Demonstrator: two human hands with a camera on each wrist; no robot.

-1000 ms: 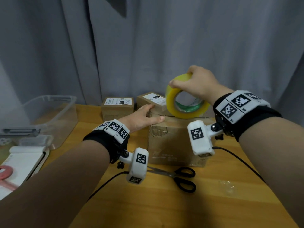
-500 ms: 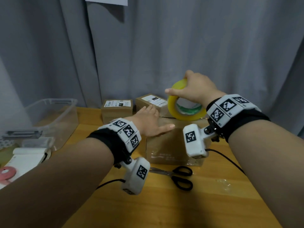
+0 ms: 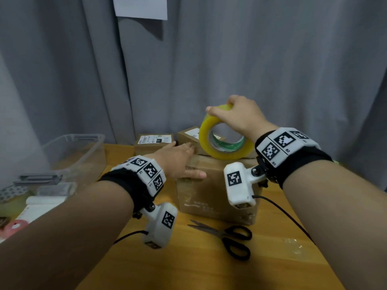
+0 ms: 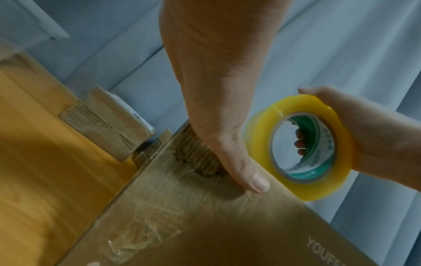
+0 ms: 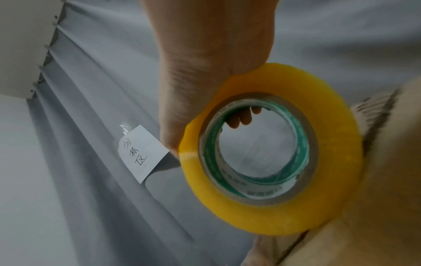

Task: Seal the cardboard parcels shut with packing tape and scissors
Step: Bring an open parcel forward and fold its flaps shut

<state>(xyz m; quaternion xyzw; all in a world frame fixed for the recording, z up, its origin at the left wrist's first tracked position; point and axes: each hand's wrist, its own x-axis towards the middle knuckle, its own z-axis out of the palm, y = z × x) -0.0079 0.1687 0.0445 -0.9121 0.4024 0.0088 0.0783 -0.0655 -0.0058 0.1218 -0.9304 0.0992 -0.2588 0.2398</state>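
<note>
Head view: wooden tabletop (image 3: 272, 266) carries the big cardboard parcel (image 3: 209, 195) at centre, two smaller labelled parcels (image 3: 155, 143) just behind it, black-handled scissors (image 3: 228, 235) lying loose in front. Left hand (image 3: 178, 162) lies flat on parcel's top left edge, fingers (image 4: 248, 176) straight, thumb pressing the face, holding nothing. Right hand (image 3: 238, 116) grips the yellow packing tape roll (image 3: 222, 141) from above, fingers hooked through the core, roll upright on parcel top. Step looks like tape laying, the left hand likely pinning its start. Drawn strip itself not discernible. Next probably needs roll pulled across the seam, then scissors to cut.
</note>
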